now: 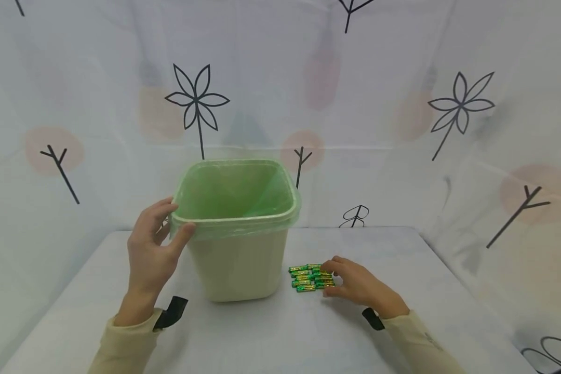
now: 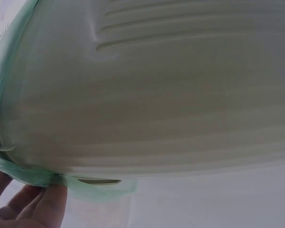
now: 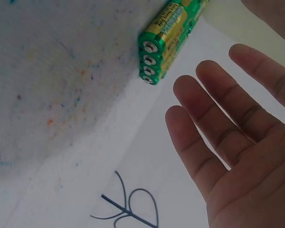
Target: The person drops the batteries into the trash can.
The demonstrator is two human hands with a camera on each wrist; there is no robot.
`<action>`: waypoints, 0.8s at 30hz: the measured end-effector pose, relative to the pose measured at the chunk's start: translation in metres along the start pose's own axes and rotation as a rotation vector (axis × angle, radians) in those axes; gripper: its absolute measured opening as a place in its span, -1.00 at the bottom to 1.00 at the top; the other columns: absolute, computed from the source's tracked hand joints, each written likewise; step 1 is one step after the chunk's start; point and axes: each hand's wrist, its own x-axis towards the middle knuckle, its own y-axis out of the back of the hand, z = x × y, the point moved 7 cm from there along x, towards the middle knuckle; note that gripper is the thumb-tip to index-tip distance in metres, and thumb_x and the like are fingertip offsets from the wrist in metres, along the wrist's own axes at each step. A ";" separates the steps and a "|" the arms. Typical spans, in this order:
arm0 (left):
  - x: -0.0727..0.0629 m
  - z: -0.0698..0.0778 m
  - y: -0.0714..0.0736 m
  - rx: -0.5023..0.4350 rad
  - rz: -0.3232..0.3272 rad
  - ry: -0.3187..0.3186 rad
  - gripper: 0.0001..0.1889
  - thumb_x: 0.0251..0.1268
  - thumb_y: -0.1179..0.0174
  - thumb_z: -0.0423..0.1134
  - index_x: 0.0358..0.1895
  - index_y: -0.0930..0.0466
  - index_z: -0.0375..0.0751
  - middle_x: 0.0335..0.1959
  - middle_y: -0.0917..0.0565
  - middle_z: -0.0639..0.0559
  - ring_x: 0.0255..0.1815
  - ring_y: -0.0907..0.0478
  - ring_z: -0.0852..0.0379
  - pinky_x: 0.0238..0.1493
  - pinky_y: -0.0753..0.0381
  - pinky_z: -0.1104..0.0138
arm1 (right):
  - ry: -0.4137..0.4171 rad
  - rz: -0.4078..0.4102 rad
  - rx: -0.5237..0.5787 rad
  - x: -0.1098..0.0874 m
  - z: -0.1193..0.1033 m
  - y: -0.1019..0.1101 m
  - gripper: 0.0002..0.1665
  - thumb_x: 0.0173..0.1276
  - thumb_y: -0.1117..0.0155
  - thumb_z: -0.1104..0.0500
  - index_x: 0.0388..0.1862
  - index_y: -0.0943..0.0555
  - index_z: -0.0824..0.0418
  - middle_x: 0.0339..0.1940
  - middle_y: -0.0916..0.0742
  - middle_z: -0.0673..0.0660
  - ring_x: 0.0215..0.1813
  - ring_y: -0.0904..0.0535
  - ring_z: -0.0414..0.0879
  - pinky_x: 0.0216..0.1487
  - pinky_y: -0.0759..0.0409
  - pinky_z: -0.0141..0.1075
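Note:
A pale trash bin (image 1: 238,267) stands upright on the table, with a thin green bag (image 1: 243,227) lining it and folded over its rim. At the bin's left corner my left hand (image 1: 154,246) grips the rim, thumb at the front and fingers along the left side. In the left wrist view the fingers (image 2: 50,204) meet the green bag at the rim. Right of the bin lie green and gold batteries (image 1: 304,278) in rows. My right hand (image 1: 357,283) is just over their right end, its fingers spread and loosely bent, holding nothing.
The white-covered table (image 1: 346,337) ends at a back edge before a hanging white cloth (image 1: 378,182) with printed flowers and twigs. A black strap (image 1: 170,312) is on the left wrist, another strap (image 1: 373,319) on the right.

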 end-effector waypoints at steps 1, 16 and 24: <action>0.000 0.000 0.000 -0.001 0.000 0.001 -0.49 -0.08 -0.41 -0.57 0.06 -0.55 -0.36 0.16 -0.52 -0.14 0.17 -0.49 0.22 0.07 -0.54 0.50 | 0.003 -0.010 0.009 0.001 0.001 -0.002 -0.42 0.07 -0.49 -0.09 0.06 -0.59 0.07 -0.12 -0.59 -0.10 -0.08 -0.53 -0.13 -0.08 -0.57 -0.16; -0.001 0.002 0.000 0.017 0.014 -0.019 -0.48 -0.09 -0.41 -0.58 0.06 -0.56 -0.36 0.15 -0.53 -0.13 0.17 -0.50 0.24 0.06 -0.53 0.52 | 0.006 -0.053 -0.058 0.005 0.000 -0.016 -0.62 0.08 -0.50 -0.01 -0.11 -0.66 0.00 -0.30 -0.56 -0.20 -0.24 -0.44 -0.27 -0.15 -0.55 -0.29; -0.002 0.001 -0.001 0.018 0.018 -0.034 -0.48 -0.10 -0.41 -0.60 0.05 -0.55 -0.40 0.14 -0.53 -0.16 0.16 -0.50 0.25 0.07 -0.53 0.50 | 0.018 -0.090 -0.011 0.006 0.000 -0.021 -0.71 0.14 -0.47 0.11 -0.17 -0.62 0.08 -0.43 -0.50 -0.14 -0.36 -0.37 -0.25 -0.36 -0.38 -0.36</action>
